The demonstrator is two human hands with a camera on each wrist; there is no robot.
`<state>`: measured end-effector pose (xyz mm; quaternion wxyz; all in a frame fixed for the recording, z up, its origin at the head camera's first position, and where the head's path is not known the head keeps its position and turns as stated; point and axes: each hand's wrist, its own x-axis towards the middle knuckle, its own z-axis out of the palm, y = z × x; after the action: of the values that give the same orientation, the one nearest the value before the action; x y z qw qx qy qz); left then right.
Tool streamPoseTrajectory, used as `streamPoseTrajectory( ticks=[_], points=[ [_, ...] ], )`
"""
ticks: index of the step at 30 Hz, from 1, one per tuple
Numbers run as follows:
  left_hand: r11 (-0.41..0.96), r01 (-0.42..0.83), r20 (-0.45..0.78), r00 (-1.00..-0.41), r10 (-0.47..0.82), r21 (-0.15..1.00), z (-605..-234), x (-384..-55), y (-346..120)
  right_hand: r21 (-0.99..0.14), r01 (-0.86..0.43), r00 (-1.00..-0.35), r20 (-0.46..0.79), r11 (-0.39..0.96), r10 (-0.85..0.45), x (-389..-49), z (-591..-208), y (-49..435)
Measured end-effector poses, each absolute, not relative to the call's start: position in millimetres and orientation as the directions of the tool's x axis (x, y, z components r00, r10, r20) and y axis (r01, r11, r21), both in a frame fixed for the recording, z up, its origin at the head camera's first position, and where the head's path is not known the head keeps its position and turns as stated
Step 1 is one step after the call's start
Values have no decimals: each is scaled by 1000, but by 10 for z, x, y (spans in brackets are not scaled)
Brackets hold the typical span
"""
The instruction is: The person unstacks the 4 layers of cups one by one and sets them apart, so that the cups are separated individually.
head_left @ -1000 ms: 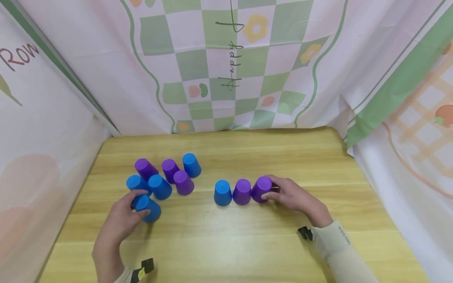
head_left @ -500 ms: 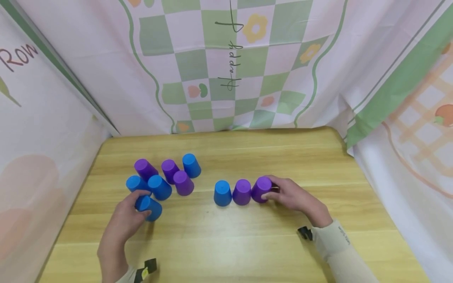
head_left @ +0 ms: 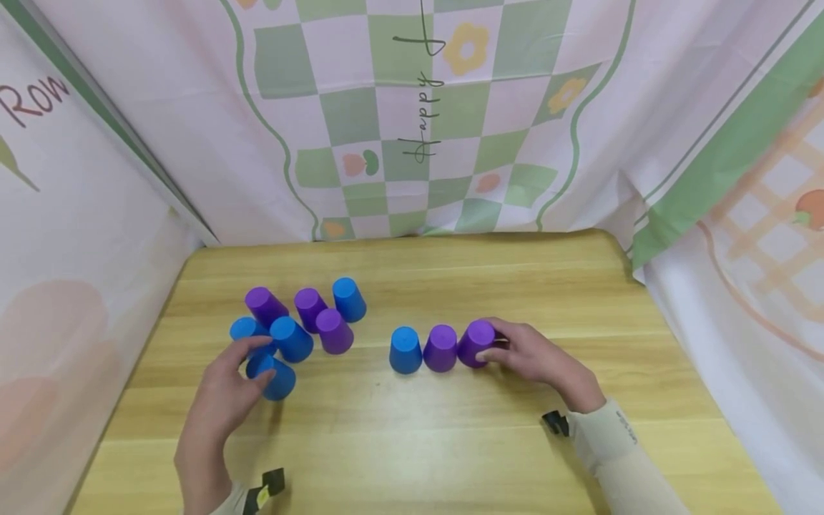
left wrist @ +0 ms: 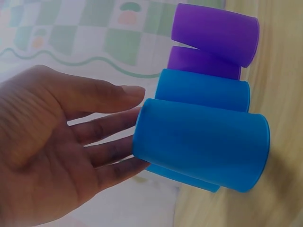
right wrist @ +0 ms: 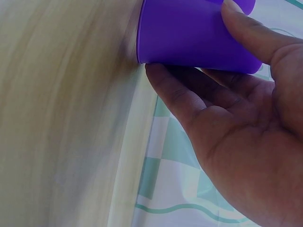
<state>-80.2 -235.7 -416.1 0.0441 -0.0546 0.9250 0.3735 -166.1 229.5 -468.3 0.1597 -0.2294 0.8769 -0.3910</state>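
Nearest blue cup (head_left: 282, 380) shifted slightly right; left hand (head_left: 225, 390) spread wider.

On the wooden table (head_left: 386, 443), a blue cup (head_left: 405, 351), a middle purple cup (head_left: 440, 350) and an end purple cup (head_left: 475, 345) stand inverted in a row. The right hand (head_left: 529, 352) grips the end purple cup. The left hand (head_left: 225, 390) is positioned around the front blue cup (head_left: 280, 381), beside a cluster of blue and purple cups (head_left: 293, 342)

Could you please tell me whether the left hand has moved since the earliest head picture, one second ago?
Yes, slightly: judged against the table in the head view, the left hand has shifted rightward and forward.
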Motion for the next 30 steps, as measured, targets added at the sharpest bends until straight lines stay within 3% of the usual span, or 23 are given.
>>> streamPoseTrajectory(
  ticks=[8, 20, 30],
  points=[
    [699, -98, -49, -995, -89, 708, -4107, -759, -2297, -757, -287, -841, -93, 586, -533, -1666, -4692, 2307],
    [568, 198, 214, -976, 39, 799, -4132, -820, -1999, -755, -308, -838, -73, 579, -541, -1667, -4712, 2310],
    [472, 234, 197, -972, 127, 850, -4162, -970, -1682, -758, -305, -839, -72, 576, -539, -1678, -4711, 2309]
  ],
)
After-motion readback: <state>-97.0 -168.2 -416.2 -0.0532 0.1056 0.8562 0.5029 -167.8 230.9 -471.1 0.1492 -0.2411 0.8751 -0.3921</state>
